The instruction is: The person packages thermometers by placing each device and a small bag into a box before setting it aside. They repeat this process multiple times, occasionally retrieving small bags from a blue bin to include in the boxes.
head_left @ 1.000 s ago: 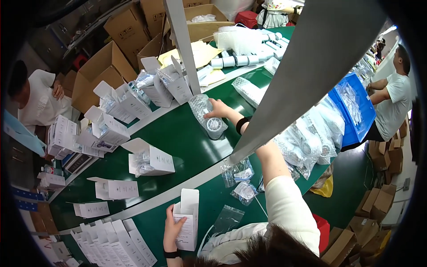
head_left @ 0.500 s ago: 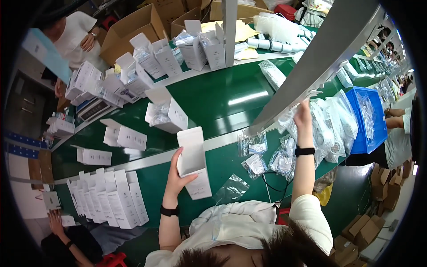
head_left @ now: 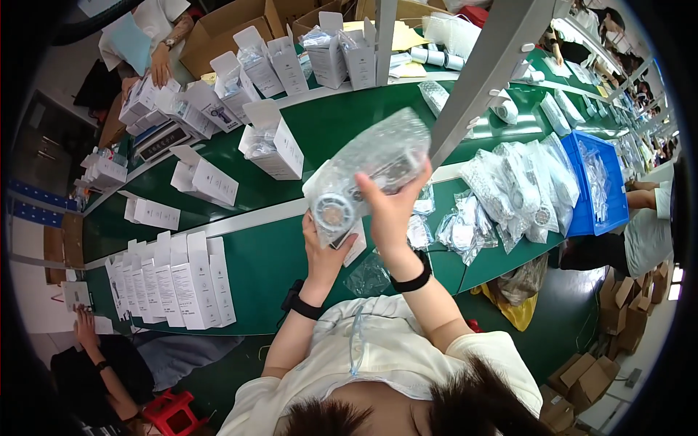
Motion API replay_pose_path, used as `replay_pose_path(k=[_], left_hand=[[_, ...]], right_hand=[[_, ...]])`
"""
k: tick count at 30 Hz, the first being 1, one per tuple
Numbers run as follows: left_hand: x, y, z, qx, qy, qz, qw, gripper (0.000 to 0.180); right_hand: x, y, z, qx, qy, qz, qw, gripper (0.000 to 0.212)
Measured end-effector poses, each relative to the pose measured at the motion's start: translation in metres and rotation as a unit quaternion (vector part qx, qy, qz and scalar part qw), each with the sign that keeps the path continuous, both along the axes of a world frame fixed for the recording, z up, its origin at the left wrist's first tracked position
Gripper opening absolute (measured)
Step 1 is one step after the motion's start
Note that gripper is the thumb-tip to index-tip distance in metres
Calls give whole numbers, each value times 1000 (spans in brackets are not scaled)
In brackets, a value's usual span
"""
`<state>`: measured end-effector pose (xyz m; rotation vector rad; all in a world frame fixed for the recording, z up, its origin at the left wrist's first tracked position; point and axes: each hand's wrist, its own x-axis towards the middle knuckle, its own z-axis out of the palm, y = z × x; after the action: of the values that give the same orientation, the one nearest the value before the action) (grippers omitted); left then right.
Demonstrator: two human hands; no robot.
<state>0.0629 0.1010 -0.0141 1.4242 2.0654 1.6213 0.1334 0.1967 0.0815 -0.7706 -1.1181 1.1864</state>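
The right hand [head_left: 392, 211] grasps the bubble-wrapped package [head_left: 385, 145], tilted above the worktable [head_left: 265, 261]. The left hand [head_left: 326, 256] grips a white box [head_left: 355, 249], partly hidden behind the package's lower end; contact between them cannot be confirmed. A grey post [head_left: 491, 76] stands just right of the package. Green tabletop spans from the left hand to the upright cartons [head_left: 193, 291].

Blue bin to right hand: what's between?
In the head view, small clear bags lie nearer the right hand, then a pile of bubble-wrapped packages beside the blue bin.
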Motion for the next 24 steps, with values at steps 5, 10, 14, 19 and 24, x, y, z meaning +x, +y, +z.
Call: replay_pose_path(k=[5,10,14,19,24], left_hand=[[10,0,-7,76,39,40,996,67],[6,-5,-24,76,9,57,995,67],[-15,-16,-34,125,86,-25,988,68],[-18,-37,14,26,21,-22,999,57],[-23,-31,55,-136,95,-17,986,34]], right_hand=[[-13,-16,-27,253,-210,-25,944,69],[17,-9,-31,352,-413,132,829,45],[68,16,-69,252,-319,188,894,31],[114,66,-133,249,-592,58,765,45],[125,79,-154,258,-683,93,677,51]])
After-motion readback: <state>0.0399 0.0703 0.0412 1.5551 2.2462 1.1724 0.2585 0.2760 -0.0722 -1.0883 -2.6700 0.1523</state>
